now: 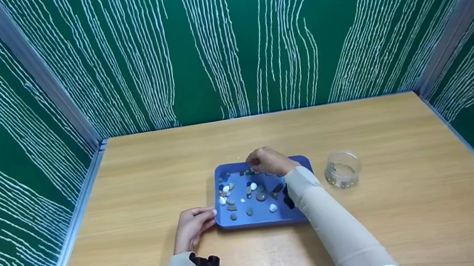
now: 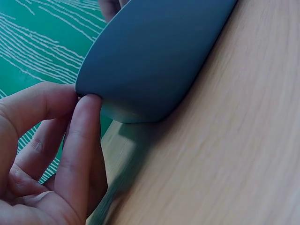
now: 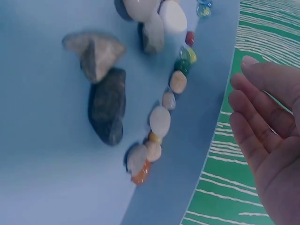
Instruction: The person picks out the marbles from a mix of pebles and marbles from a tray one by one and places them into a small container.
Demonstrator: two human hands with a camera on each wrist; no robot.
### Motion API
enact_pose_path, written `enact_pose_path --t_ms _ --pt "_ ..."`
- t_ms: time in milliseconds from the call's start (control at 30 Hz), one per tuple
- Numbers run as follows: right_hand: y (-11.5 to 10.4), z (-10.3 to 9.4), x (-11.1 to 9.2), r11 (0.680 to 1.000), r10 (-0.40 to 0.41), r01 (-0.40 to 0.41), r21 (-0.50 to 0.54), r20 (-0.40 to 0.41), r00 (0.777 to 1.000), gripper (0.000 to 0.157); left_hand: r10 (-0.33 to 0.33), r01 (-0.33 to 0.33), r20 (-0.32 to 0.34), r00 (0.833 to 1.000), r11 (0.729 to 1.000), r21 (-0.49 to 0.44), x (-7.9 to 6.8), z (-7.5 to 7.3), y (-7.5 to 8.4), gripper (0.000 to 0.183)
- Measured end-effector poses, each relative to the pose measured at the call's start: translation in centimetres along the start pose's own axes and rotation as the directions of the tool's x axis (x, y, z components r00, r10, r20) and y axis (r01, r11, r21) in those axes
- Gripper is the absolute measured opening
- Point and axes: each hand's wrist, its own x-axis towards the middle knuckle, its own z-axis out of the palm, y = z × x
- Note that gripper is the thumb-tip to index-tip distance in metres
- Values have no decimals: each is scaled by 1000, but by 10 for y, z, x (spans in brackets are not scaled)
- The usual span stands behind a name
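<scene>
- The left hand (image 1: 192,227) pinches the rim of the blue tray (image 1: 259,221) near its near left corner.
- The tray sits mid-scene on the wooden table (image 1: 131,194), stones scattered across it, a white stone (image 1: 223,200) among those at its left.
- Along the tray's far side runs a row of small stones (image 3: 160,121), white, tan, green and orange.
- Over that far side is the right hand (image 1: 269,161), relaxed, its fingers loosely bent.
- Nearer than this hand lies a long dark stone (image 3: 108,108).
- Right of the tray stands a clear round container (image 1: 341,151), small pieces inside.
</scene>
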Motion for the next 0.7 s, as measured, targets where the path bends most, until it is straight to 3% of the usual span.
enact_pose_path --t_ms 700 --pt "1 23 9 988 -74 74 -133 9 997 29 -12 12 -11 1000 1000 15 -2 0 2 29"
